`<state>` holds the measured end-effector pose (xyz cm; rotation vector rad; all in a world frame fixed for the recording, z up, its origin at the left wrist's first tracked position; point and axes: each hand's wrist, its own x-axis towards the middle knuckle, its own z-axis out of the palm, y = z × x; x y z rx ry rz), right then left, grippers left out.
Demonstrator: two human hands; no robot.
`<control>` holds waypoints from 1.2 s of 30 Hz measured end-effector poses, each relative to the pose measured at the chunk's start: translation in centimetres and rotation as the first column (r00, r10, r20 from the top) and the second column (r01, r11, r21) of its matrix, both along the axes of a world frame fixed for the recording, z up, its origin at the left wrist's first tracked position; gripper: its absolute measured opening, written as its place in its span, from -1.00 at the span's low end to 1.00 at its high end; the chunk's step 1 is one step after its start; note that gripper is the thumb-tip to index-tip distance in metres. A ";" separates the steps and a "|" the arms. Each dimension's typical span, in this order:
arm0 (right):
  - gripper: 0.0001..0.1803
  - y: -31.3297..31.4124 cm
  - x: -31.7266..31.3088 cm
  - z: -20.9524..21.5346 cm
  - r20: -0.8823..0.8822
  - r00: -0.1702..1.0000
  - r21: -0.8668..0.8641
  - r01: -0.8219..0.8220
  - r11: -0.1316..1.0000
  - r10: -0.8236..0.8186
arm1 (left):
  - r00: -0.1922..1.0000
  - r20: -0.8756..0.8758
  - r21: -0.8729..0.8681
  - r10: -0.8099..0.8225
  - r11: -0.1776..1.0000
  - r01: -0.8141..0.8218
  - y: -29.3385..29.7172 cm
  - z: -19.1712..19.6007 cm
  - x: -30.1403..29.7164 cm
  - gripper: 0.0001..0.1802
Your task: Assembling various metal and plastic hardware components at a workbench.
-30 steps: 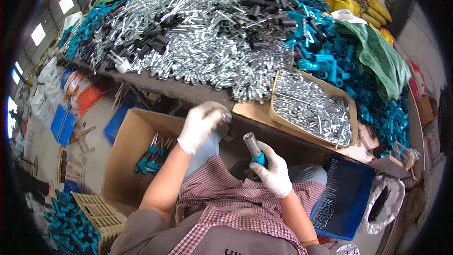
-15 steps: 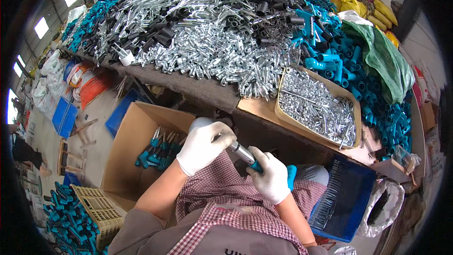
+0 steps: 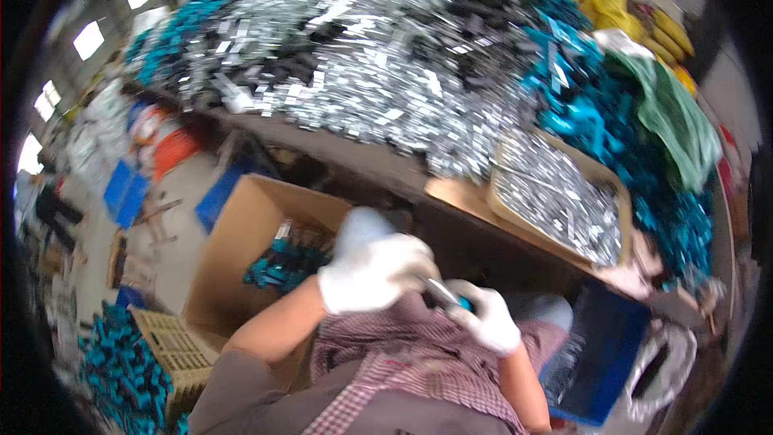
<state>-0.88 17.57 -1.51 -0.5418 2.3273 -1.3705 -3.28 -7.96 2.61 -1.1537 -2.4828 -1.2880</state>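
Over my lap I hold a tool with a metal tube (image 3: 440,291) and a teal body between my two white-gloved hands. My left hand (image 3: 378,274) is closed at the tube's upper left end, its fingers smeared by motion. Around the teal part, my right hand (image 3: 488,321) is closed and covers most of it. Left of my knee, a cardboard box (image 3: 221,262) holds several teal tools with metal ends (image 3: 290,262).
Ahead, a bench carries heaped silver metal parts (image 3: 362,72), teal bodies (image 3: 584,117) and a tray of small metal parts (image 3: 555,197). A blue bin (image 3: 604,354) with thin rods stands right. At lower left are a yellow crate (image 3: 173,342) and piled teal parts (image 3: 121,370).
The whole view has shifted and blurred as the head moved. My hands, still on the tool, are closer together, and less of the metal tube shows between them.
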 end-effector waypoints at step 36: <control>-0.44 0.5 2.3 0.3 -0.302 0.951 0.065 0.095 0.993 -0.071 | 0.915 0.349 0.020 0.204 0.974 -0.225 1.0 -0.7 2.9 -0.67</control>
